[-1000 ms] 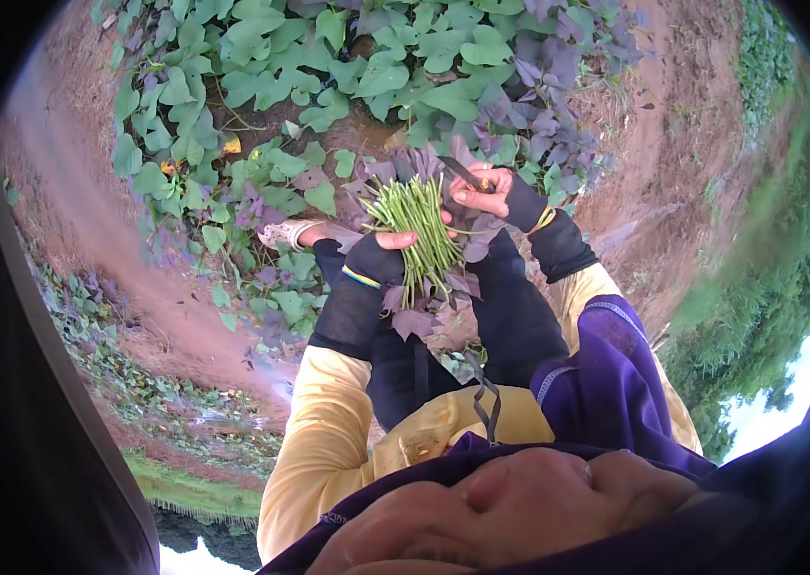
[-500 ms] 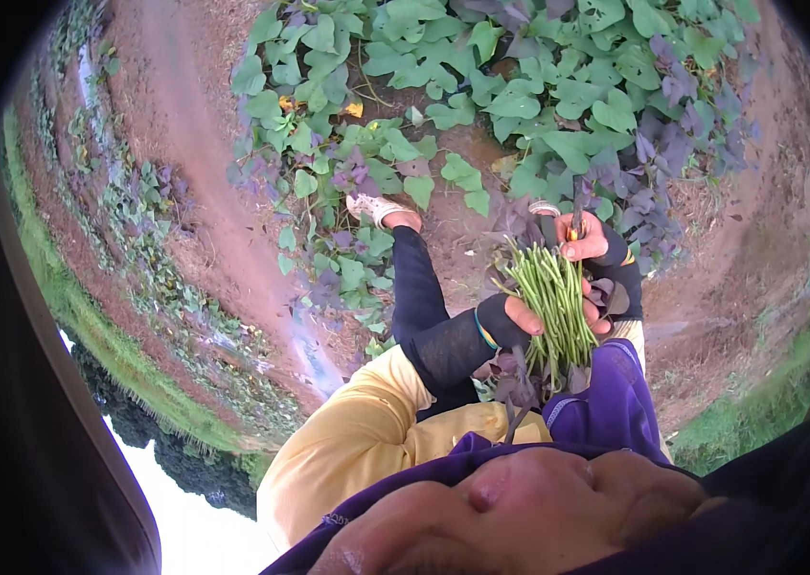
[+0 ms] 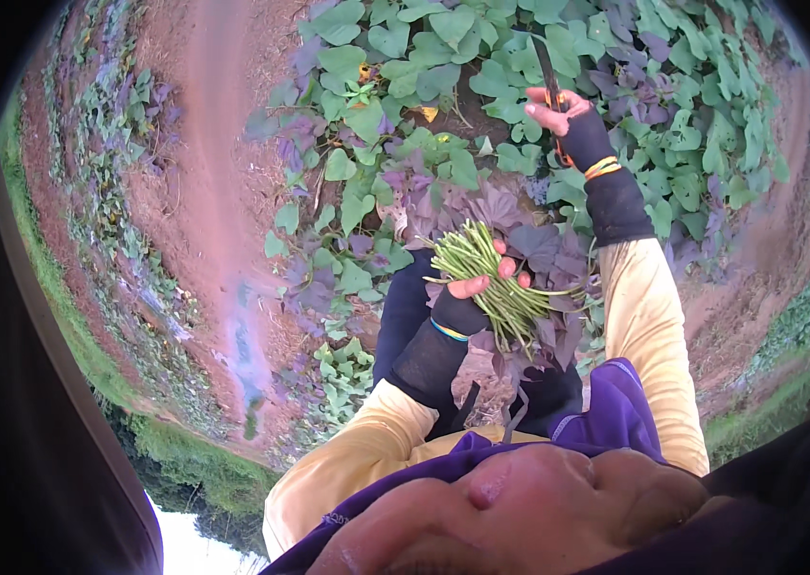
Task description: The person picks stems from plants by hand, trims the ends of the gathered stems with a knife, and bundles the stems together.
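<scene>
A thick bundle of green cut stems (image 3: pixel 512 305) lies in my left hand (image 3: pixel 462 307), whose fingers and thumb wrap round it. Dusky purple leaves (image 3: pixel 537 247) hang about the bundle, and a few stems stick out to its right. Farther forward, my right hand (image 3: pixel 570 123) reaches over the leafy vines and grips scissors (image 3: pixel 548 72), it seems, with a dark blade pointing away and orange on the handle. Part of the handle is hidden by the fingers. Both hands wear black fingerless gloves with coloured bands at the wrist.
Dense green vine leaves (image 3: pixel 453 57) cover the ground ahead and to the right, mixed with purple leaves. On the left runs a reddish dirt path (image 3: pixel 218 144) with a wet streak. Another row of plants (image 3: pixel 127 220) grows beyond it.
My right hand has left the bundle and stretched forward over the vines with the scissors. My left hand, holding the stems, has shifted left, and the bundle now tilts.
</scene>
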Demonstrator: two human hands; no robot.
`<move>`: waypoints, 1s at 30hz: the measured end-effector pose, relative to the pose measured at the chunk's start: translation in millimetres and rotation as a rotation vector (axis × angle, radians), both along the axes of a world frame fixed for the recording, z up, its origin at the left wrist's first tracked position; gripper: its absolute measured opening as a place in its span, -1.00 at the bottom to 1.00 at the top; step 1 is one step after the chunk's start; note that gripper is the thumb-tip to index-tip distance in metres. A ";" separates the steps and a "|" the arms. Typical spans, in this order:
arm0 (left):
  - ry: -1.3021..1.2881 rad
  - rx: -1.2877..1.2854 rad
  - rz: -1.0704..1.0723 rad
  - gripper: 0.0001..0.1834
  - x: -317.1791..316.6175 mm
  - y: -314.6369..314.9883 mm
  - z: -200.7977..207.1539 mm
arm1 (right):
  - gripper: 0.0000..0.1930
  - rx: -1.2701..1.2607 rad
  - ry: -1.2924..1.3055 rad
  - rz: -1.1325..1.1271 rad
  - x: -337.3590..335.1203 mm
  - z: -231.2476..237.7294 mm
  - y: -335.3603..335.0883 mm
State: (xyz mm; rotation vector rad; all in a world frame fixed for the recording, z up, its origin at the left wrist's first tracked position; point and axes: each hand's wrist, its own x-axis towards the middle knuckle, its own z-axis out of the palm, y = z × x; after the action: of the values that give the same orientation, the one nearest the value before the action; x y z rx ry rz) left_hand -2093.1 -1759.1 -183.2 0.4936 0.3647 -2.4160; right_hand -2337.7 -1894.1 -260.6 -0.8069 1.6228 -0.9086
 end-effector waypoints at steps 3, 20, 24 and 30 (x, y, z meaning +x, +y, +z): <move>-0.167 0.006 0.031 -0.50 39.7 -38.7 -20.5 | -0.58 -0.402 0.673 0.219 -8.4 -68.6 -120.6; -0.783 0.001 0.130 -0.60 80.5 -149.3 -90.8 | -0.54 -0.364 0.369 0.339 143.5 38.0 -37.5; -0.789 -0.181 0.054 -0.57 57.3 -163.7 -115.8 | -0.56 -0.356 0.412 0.443 136.5 79.9 -27.9; -0.418 -0.145 0.117 -0.69 1.7 -188.9 -109.9 | -0.56 -0.338 0.272 0.592 130.6 99.1 -8.2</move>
State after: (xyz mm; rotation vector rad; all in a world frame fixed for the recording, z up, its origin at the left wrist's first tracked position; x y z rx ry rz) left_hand -2091.4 -1947.9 -293.1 0.8636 0.0353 -2.1371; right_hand -2207.1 -1902.3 -161.5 -1.6017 1.3400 -0.6637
